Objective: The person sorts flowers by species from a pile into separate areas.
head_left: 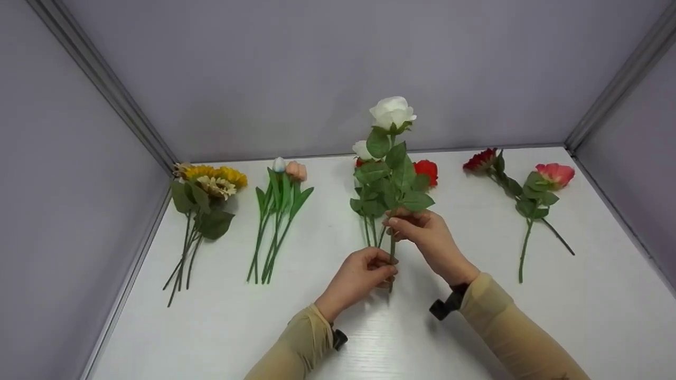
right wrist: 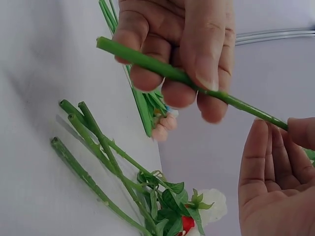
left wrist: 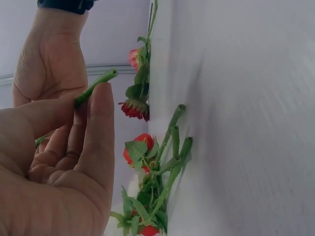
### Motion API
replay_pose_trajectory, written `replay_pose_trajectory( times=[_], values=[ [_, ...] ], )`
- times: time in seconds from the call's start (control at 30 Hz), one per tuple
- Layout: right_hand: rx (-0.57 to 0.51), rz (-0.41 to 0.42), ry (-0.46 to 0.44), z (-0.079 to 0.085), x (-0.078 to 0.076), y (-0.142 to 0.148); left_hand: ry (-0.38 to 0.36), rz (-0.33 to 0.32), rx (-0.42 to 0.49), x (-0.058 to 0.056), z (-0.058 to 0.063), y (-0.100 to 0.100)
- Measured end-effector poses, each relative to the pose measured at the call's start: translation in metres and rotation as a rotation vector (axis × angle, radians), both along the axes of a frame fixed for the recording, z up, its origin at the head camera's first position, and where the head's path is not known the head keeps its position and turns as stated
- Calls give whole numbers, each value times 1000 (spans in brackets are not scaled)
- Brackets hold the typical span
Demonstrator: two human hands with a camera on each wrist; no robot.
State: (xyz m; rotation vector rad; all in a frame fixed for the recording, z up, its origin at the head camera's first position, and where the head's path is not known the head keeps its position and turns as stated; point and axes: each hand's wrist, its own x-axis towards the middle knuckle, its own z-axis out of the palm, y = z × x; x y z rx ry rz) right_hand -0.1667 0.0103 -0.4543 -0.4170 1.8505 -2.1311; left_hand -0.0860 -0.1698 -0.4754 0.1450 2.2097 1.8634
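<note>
A white rose [head_left: 392, 113] is held up above the table, its leafy green stem running down between both hands. My left hand [head_left: 364, 272] pinches the stem near its cut lower end. Higher up, just under the leaves, my right hand [head_left: 430, 237] pinches the same stem between thumb and fingers. The right wrist view shows the bare stem [right wrist: 147, 63] crossing from one hand to the other. Behind the held rose, a red rose [head_left: 425, 172] and another white rose [head_left: 362, 150] lie on the table, partly hidden by its leaves.
Sunflowers [head_left: 229, 177] and pale daisy-like blooms lie at the left. Beside them are tulips [head_left: 296, 170] with several green stems. On the right, a dark red flower [head_left: 480, 161] and a pink flower [head_left: 555, 174] lie with crossed stems. Walls enclose the white table [head_left: 449, 348] behind and at both sides.
</note>
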Motion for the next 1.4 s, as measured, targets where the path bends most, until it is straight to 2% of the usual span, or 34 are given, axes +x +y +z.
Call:
replay_pose_trajectory(
  times=[0.2, 0.57, 1.1, 1.2, 1.27, 1.33, 1.4],
  values=[
    [21, -32, -38, 0, 3, -4, -8, 16, -44, 0, -1, -2],
    [-35, -86, -108, -3, 7, -9, -9, 31, -60, 1, -2, -4],
    [48, -119, -60, -5, 4, -8, 29, 14, -123, 1, -3, -4],
    [70, -131, -72, -7, -3, -5, 53, -12, -172, 2, -2, -6],
    [84, -145, -87, -9, -9, -2, 88, -33, -241, 3, -1, -10],
    [100, -160, -105, -13, -18, 1, 142, -60, -335, 3, -1, -14],
    [120, -170, -127, -19, -26, 5, 236, -92, -479, 3, 0, -19]
  ],
)
